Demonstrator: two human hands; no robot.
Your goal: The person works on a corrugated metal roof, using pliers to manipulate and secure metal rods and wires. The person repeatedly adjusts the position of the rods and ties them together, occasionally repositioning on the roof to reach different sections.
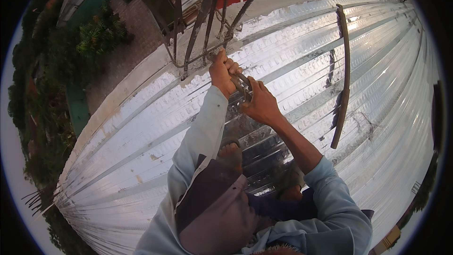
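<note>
Beside the metal bars (201, 19), the right hand (260, 103) grips a dark tool (244, 80), while the left hand (222, 74), closer to them, has curled fingers, holding what I cannot tell.

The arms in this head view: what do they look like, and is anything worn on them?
They are a person's arms in pale blue sleeves. The left sleeve reaches down to the wrist, while the right sleeve ends near the elbow, leaving the right forearm bare. The left hand and right hand wear no gloves.
</note>
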